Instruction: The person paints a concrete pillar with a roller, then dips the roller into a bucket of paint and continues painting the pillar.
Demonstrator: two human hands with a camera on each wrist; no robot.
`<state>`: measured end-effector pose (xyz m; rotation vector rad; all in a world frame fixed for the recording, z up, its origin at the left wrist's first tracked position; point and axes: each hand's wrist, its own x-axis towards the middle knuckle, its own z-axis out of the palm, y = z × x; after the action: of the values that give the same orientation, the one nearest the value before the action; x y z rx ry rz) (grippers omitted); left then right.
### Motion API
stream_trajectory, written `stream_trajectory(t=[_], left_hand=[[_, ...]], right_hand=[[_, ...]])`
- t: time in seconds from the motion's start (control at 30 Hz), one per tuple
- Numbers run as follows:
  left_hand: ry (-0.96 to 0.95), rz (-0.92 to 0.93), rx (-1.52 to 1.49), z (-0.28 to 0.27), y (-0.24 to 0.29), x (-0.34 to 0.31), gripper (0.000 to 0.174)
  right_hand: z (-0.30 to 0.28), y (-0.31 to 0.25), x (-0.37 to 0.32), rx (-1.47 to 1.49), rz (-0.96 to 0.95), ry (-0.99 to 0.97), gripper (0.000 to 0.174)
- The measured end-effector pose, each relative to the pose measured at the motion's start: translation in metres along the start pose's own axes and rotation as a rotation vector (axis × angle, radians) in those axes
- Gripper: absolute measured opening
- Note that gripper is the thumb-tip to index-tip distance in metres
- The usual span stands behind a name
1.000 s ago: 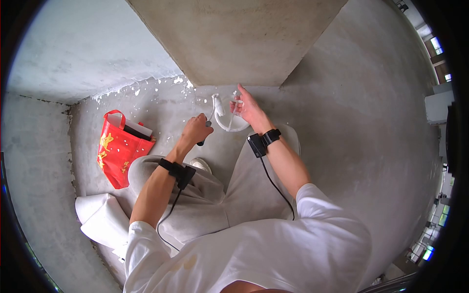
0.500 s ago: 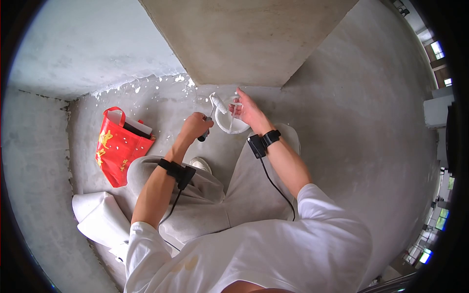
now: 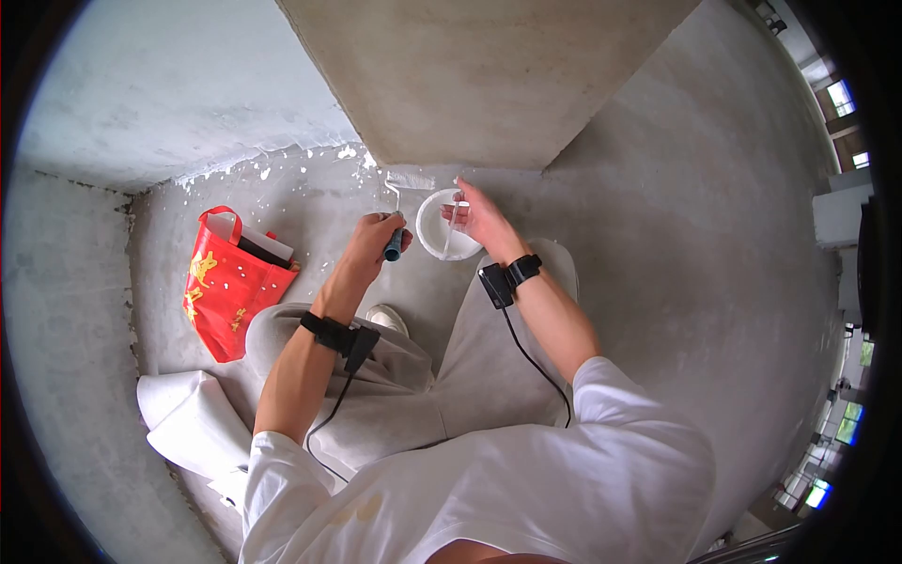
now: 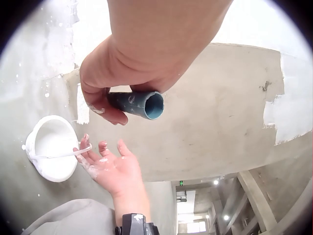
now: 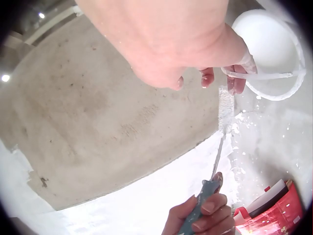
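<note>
My left hand point(image 3: 374, 237) grips the blue-green handle point(image 4: 139, 104) of a small paint roller. Its white-coated roller head point(image 3: 411, 180) lies level along the foot of the bare column, and a thin metal rod point(image 5: 218, 155) joins it to the handle. To the right, a round white bucket point(image 3: 425, 226) holds white paint. My right hand point(image 3: 484, 218), loosely curved and smeared with white, has the bucket's raised handle point(image 5: 274, 76) between thumb and fingers. The bucket stands beside my knee.
The bare column point(image 3: 489, 85) rises just ahead, with a pale wall point(image 3: 207, 85) to its left. White splashes mark the floor near both. A red bag point(image 3: 235, 291) stands on the left, and white sheeting point(image 3: 193, 423) lies behind it.
The roller has moved up out of the bucket's rim area to the column's foot, turning from tilted to level. My left hand has turned its handle upright; the right hand stays at the bucket.
</note>
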<state>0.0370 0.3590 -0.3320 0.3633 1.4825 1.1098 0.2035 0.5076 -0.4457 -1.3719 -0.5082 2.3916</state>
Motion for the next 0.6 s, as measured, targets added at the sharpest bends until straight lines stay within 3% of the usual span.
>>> stream_trajectory(t=[0.3, 0.6], left_hand=[[-0.046, 0.113, -0.180, 0.017, 0.028, -0.037, 0.017], [0.007, 0.207, -0.375, 0.044, 0.099, -0.120, 0.022]], right_hand=[[-0.003, 0.009, -0.002, -0.049, -0.079, -0.028, 0.051], [-0.005, 0.014, -0.006, -0.130, -0.070, -0.058, 0.035]])
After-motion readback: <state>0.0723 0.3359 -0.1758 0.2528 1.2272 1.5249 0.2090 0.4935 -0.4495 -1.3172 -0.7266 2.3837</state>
